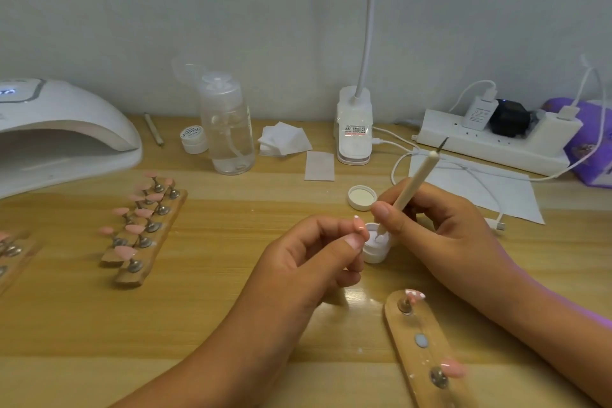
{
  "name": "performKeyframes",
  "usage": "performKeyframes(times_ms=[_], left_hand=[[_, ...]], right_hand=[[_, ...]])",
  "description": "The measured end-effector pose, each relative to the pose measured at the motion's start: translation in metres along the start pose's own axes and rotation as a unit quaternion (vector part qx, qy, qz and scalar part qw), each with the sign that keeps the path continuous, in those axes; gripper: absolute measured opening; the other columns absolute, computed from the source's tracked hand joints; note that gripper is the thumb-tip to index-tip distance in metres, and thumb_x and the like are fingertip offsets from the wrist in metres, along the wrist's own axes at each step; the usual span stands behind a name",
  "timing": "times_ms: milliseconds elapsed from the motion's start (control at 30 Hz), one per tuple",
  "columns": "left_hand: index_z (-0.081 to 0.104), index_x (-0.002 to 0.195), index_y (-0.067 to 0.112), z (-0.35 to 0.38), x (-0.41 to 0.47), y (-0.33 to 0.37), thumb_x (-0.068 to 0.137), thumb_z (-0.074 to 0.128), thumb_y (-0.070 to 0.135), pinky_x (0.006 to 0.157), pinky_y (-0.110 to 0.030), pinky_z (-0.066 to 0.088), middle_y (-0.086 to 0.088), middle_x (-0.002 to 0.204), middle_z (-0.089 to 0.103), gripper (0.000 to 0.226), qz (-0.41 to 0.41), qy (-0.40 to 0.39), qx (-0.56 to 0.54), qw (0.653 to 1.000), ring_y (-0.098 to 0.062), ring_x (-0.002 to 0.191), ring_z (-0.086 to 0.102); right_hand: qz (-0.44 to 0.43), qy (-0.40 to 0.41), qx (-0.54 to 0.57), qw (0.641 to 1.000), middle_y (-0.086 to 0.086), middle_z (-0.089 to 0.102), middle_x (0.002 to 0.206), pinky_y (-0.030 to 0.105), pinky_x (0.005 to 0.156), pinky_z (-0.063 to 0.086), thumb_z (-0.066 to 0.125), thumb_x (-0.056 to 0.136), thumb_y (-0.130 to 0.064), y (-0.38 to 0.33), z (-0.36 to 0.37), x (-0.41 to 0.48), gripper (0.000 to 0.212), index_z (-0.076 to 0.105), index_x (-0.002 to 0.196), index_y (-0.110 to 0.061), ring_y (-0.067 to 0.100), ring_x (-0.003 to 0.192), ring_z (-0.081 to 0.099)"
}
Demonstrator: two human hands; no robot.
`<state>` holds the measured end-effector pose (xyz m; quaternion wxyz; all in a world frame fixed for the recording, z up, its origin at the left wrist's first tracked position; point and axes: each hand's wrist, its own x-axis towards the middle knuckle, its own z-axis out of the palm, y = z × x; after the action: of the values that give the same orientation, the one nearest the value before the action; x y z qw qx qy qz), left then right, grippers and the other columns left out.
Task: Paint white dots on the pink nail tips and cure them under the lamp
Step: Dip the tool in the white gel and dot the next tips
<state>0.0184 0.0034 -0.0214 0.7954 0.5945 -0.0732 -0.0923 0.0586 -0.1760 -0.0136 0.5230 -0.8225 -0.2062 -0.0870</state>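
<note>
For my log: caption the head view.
Right hand dips pen into gel pot; left hand pinches a pink tip beside it.

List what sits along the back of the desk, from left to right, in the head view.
In order: curing lamp → thin stick → small closed jar → clear pump bottle → white wipes → clip-on desk lamp base → power strip → purple pack.
</note>
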Motion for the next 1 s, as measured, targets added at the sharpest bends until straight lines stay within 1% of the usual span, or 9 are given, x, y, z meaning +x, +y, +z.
performKeyframes(times_ms=[100, 167, 267, 333, 433, 500, 600, 733, 1000], left_hand=[[0.074, 0.084, 0.028, 0.0, -0.001, 0.001, 0.069, 0.069, 0.04, 0.072, -0.02, 0.051, 0.008, 0.076, 0.065, 0.02, 0.01, -0.022, 0.015, 1.0, -0.004, 0.074, 0.059], [0.074, 0.083, 0.026, 0.002, -0.003, 0.003, 0.071, 0.071, 0.036, 0.071, -0.017, 0.05, 0.006, 0.076, 0.066, 0.016, 0.009, -0.05, 0.017, 0.999, -0.005, 0.074, 0.06], [0.075, 0.082, 0.025, 0.004, -0.005, 0.005, 0.076, 0.073, 0.026, 0.071, -0.016, 0.05, 0.007, 0.077, 0.067, 0.007, 0.009, -0.084, 0.04, 0.996, -0.004, 0.074, 0.06], [0.075, 0.082, 0.025, 0.005, -0.006, 0.005, 0.078, 0.071, 0.022, 0.071, -0.016, 0.05, 0.009, 0.076, 0.068, 0.007, 0.009, -0.09, 0.054, 0.994, -0.003, 0.074, 0.06], [0.075, 0.081, 0.025, 0.006, -0.007, 0.007, 0.077, 0.069, 0.022, 0.071, -0.013, 0.048, 0.011, 0.076, 0.069, 0.008, 0.008, -0.085, 0.064, 0.994, -0.003, 0.073, 0.06], [0.075, 0.081, 0.025, 0.006, -0.008, 0.007, 0.077, 0.068, 0.022, 0.07, -0.012, 0.048, 0.012, 0.076, 0.069, 0.009, 0.01, -0.084, 0.07, 0.994, -0.002, 0.073, 0.061], [0.075, 0.082, 0.026, 0.005, -0.008, 0.006, 0.077, 0.07, 0.025, 0.071, -0.013, 0.048, 0.011, 0.077, 0.069, 0.007, 0.005, -0.085, 0.086, 0.993, -0.002, 0.074, 0.06], [0.075, 0.08, 0.028, 0.006, -0.007, 0.005, 0.075, 0.073, 0.025, 0.07, -0.013, 0.046, 0.01, 0.077, 0.069, 0.006, 0.002, -0.09, 0.095, 0.991, -0.002, 0.073, 0.059], [0.075, 0.079, 0.026, 0.006, -0.008, 0.006, 0.075, 0.072, 0.024, 0.068, -0.012, 0.045, 0.012, 0.078, 0.07, 0.006, 0.01, -0.095, 0.107, 0.99, 0.0, 0.072, 0.057]], right_hand=[[-0.023, 0.038, 0.055, 0.997, -0.003, 0.065, 0.081, 0.029, 0.073, 0.05, 0.061, 0.087, -0.036, -0.003, -0.004, -0.002, 0.009, 0.068, 0.085, -0.031, 0.016, 0.077, 0.058], [-0.05, 0.06, 0.083, 0.993, -0.003, 0.066, 0.085, 0.029, 0.075, 0.052, 0.063, 0.089, -0.033, -0.009, -0.01, -0.003, 0.008, 0.068, 0.088, -0.028, 0.016, 0.08, 0.062], [-0.065, 0.081, 0.116, 0.988, -0.005, 0.065, 0.087, 0.022, 0.072, 0.052, 0.071, 0.083, -0.037, -0.018, -0.021, -0.006, 0.012, 0.064, 0.089, -0.029, 0.01, 0.081, 0.061], [-0.06, 0.087, 0.153, 0.982, -0.006, 0.061, 0.083, 0.025, 0.071, 0.051, 0.075, 0.079, -0.04, -0.018, -0.025, -0.012, 0.021, 0.059, 0.085, -0.029, 0.01, 0.078, 0.056], [-0.039, 0.091, 0.204, 0.974, -0.005, 0.056, 0.074, 0.041, 0.077, 0.048, 0.079, 0.073, -0.043, -0.012, -0.024, -0.026, 0.03, 0.053, 0.077, -0.027, 0.013, 0.071, 0.051], [-0.01, 0.083, 0.25, 0.965, -0.005, 0.053, 0.067, 0.038, 0.077, 0.052, 0.079, 0.072, -0.035, -0.01, -0.019, -0.031, 0.029, 0.052, 0.071, -0.025, 0.01, 0.064, 0.05], [0.03, 0.064, 0.317, 0.946, -0.003, 0.05, 0.061, 0.036, 0.073, 0.057, 0.069, 0.075, -0.022, -0.012, -0.013, -0.032, 0.021, 0.052, 0.063, -0.022, 0.008, 0.055, 0.047], [0.062, 0.036, 0.376, 0.924, -0.002, 0.049, 0.058, 0.035, 0.072, 0.058, 0.085, 0.067, -0.034, -0.018, -0.011, -0.034, 0.036, 0.052, 0.059, -0.021, 0.007, 0.053, 0.049], [0.076, 0.023, 0.371, 0.925, -0.003, 0.053, 0.062, 0.03, 0.065, 0.057, 0.087, 0.062, -0.041, -0.021, -0.011, -0.035, 0.038, 0.055, 0.061, -0.019, 0.005, 0.057, 0.055]])
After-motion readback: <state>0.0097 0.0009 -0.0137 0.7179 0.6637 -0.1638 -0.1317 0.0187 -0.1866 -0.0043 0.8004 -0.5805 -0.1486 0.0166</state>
